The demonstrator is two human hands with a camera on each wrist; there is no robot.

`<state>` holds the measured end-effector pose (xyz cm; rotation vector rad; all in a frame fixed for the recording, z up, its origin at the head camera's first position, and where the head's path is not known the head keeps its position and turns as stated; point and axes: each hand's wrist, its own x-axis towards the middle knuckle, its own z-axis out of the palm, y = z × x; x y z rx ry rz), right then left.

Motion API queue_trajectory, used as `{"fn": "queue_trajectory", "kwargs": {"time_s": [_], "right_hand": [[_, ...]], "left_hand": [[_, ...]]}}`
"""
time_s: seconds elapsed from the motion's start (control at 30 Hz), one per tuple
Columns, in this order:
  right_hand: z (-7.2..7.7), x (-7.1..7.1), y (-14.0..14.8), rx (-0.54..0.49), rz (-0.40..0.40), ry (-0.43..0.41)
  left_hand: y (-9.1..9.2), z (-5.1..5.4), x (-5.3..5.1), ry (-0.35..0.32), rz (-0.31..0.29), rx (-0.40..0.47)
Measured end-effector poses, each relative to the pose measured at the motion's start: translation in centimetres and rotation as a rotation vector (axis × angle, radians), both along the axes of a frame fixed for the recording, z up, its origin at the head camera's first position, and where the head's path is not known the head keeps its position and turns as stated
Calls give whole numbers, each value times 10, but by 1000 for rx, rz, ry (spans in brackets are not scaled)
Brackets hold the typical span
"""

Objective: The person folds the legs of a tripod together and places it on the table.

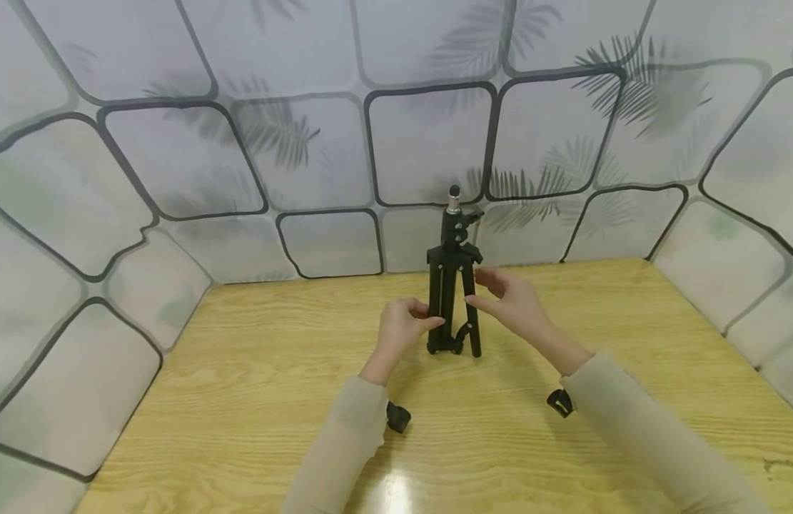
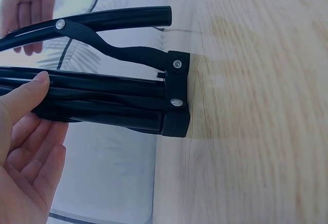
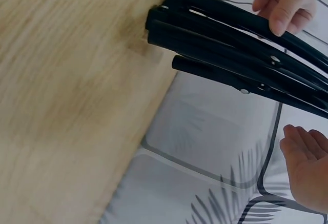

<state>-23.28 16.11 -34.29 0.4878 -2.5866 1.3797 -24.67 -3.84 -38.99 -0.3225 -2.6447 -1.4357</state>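
From my station I see one black tripod stand [image 1: 449, 275] upright, mid-scene on the far half of the surface [image 1: 255, 385]. My left hand [image 1: 402, 328] has its grip pinching the folded legs, thumb on the near side, fingers behind; my right hand [image 1: 514, 303] has its grip loose and empty, fingers extended beside the right leg [image 1: 473, 318], though I cannot tell whether its thumb touches. To do this well, I judge, the left pinch should steady the stand while the right hand guides that leg gently, letting the brace [image 2: 120, 53] swing without binding, fingertips clear of its pivots. I count one stand, three legs, one of them angled out, and two small black clip-like parts, one near left [image 1: 398, 417], one near right [image 1: 560, 402].
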Motion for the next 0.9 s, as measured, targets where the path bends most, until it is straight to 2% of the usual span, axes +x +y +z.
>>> {"fn": "queue_trajectory", "kwargs": {"time_s": [0.27, 0.4, 0.63, 0.9], "right_hand": [[-13, 2, -2, 39, 7, 34], [-18, 4, -3, 73, -6, 57], [-19, 7, -8, 111, -48, 76], [-18, 6, -12, 89, -64, 75]], "left_hand": [[0, -3, 0, 24, 2, -5], [1, -3, 0, 9, 4, 4], [0, -3, 1, -3, 7, 23], [0, -2, 0, -35, 17, 42]]}}
